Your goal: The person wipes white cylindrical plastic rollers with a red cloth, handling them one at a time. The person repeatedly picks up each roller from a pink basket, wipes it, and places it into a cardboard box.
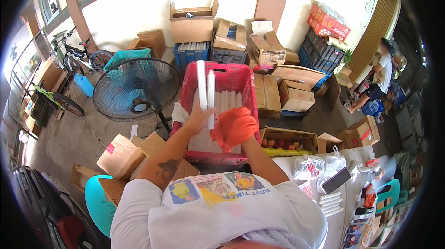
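Note:
My left hand (198,118) grips two long white candles (201,86), which stand upright and side by side above the crate. The candle on the right sits lower in the hand than the other. Bunched around my right hand is an orange-red cloth (234,127), close to the lower end of that candle; the cloth hides most of the fingers. Both hands are over a deep pink-red plastic crate (237,78). Inside it lie many more white candles (227,100) in close rows, partly hidden by my hands and the cloth.
A black pedestal fan (139,105) stands left of the crate. Cardboard boxes (266,96) crowd the right and back. At lower right, a white table (296,168) bears plastic bags, a phone (336,181) and several white candles (330,204). Another person (383,70) is at far right.

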Motion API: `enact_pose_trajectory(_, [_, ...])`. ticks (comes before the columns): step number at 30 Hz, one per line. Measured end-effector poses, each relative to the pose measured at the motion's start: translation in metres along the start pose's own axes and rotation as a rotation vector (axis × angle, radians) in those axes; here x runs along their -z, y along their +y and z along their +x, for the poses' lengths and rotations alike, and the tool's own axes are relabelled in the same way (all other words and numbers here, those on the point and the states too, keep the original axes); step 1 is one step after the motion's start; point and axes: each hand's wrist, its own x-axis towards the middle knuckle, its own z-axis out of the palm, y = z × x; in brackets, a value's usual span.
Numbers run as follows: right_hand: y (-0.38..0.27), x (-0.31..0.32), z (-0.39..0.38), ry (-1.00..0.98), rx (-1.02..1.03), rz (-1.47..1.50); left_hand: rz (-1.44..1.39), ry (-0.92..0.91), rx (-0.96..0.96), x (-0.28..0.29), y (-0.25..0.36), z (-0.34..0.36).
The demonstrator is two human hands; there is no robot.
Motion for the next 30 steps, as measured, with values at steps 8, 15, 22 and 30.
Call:
enact_pose_trajectory(8, [0.045,0.06,0.043,-0.019,0.814,0.676,0.34,-0.164,0.219,-0.027,-0.003,-0.021])
enact_pose_trajectory(15, [0.038,0.026,0.064,-0.506,0.499,1.386,0.538,-0.129,0.323,-0.01,0.028,-0.034])
enact_pose_trajectory(22, [0.015,-0.04,0.071,-0.781,-0.198,2.541,0.702,-0.167,0.233,0.026,0.043,-0.072])
enact_pose_trajectory(30, [0.045,-0.013,0.067,-0.775,0.408,2.344,0.29,0.622,0.173,0.186,-0.017,-0.26])
